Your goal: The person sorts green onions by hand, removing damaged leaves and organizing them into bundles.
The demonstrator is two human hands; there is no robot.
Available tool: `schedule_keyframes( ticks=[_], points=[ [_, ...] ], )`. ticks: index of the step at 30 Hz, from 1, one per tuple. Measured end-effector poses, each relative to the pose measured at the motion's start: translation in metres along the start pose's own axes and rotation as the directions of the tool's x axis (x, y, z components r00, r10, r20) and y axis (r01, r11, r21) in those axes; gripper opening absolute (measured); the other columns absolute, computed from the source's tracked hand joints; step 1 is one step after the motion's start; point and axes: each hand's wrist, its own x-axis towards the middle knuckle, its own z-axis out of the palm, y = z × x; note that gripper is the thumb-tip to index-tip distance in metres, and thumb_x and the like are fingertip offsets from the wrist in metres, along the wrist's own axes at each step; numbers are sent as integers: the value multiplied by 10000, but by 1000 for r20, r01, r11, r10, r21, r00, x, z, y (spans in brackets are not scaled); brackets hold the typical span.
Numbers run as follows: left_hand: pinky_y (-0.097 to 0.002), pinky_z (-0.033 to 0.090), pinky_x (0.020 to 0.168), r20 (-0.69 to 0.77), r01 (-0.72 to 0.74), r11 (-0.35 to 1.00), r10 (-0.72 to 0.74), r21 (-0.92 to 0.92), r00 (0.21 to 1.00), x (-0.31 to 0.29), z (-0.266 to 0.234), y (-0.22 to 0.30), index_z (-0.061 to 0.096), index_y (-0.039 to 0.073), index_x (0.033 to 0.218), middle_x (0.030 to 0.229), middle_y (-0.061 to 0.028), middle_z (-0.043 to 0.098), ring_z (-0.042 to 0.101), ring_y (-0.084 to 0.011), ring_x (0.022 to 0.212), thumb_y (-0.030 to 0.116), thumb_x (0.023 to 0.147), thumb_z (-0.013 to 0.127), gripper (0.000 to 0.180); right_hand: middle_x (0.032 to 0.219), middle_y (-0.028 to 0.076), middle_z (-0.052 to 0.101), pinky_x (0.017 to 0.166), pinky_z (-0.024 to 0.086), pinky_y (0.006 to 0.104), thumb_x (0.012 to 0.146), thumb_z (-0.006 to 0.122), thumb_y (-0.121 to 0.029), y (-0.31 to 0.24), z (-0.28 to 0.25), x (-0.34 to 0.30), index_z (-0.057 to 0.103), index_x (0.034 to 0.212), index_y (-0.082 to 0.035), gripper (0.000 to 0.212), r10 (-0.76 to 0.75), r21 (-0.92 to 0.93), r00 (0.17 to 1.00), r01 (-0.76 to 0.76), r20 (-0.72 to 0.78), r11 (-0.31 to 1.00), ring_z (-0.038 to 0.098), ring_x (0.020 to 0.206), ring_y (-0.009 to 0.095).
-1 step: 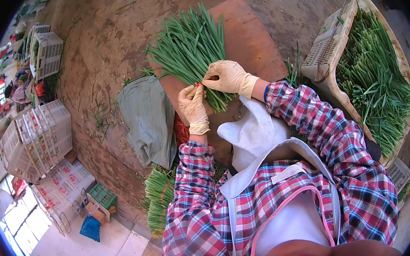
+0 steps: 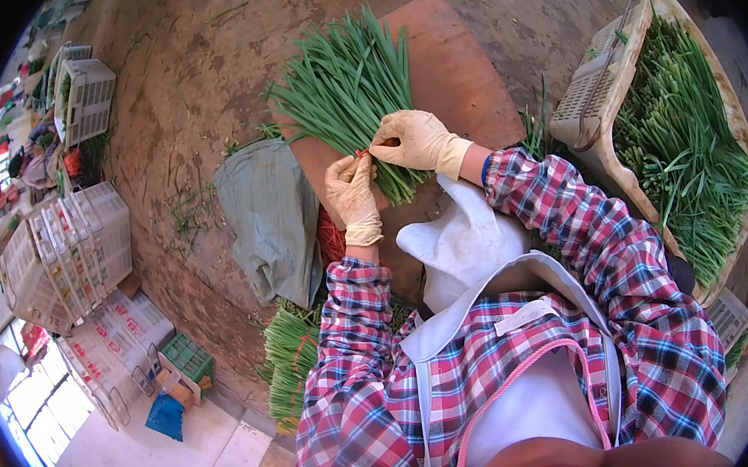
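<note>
A bundle of long green leafy stalks (image 2: 347, 80) lies on a reddish-brown board (image 2: 462, 70) in front of the person, leaf ends fanned toward the far side and cut ends pointing back toward the body. The left hand (image 2: 352, 198), in a pale, thin glove, has its grip pinched on a small red tie (image 2: 360, 154) at the bundle's near part, with thumb and fingertips drawn together. The right hand (image 2: 419, 143), gloved alike, lies across the stalks from the right, its thumb and forefinger also closed in a pinch at the tie, the fingertips of both hands nearly meeting. Just left of the board lies a crumpled grey-green sheet (image 2: 265, 212), and some red netting (image 2: 330, 239) shows beside the left wrist. Nearer the body, left of the left sleeve, another bundle (image 2: 289, 365) is bound with red ties. To the right, a tilted, pale plastic crate (image 2: 582, 115) holds many more green stalks (image 2: 692, 161). Stacked white crates (image 2: 82, 250) stand at the far left, a green crate (image 2: 187, 355) near them.
</note>
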Motion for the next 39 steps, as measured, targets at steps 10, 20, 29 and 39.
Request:
schedule_keyframes(
  ticks=[10,20,29,39],
  points=[
    [-224,490,607,40,-10,999,9,35,999,0,-1,-2,489,-8,976,799,-84,625,586,-119,651,23,809,670,248,807,51,625,714,493,331,750,669,-285,-3,-4,1,696,807,-92,203,-8,-1,998,8,64,1000,610,777,241],
    [-234,487,716,67,-104,976,93,190,993,-9,10,17,470,3,1024,887,-98,629,602,-133,784,55,786,703,337,895,56,603,769,478,324,762,690,-270,-4,-4,7,697,888,-82,226,64,15,979,-68,194,998,601,855,221],
    [-465,34,1118,316,-354,197,203,914,927,6,30,8,-157,-4,1395,1470,-249,-53,-32,-404,1367,502,471,828,1442,910,92,597,770,468,281,767,705,-185,-25,1,17,687,800,0,189,74,376,990,-114,118,920,571,861,179],
    [-475,140,1091,391,-378,-142,74,915,918,32,15,-11,-82,42,1427,1477,-188,83,106,-373,1357,592,505,768,1370,1062,126,641,892,445,308,870,579,-250,-13,15,17,604,1105,-30,323,33,556,974,-155,223,817,607,988,240]
  ],
)
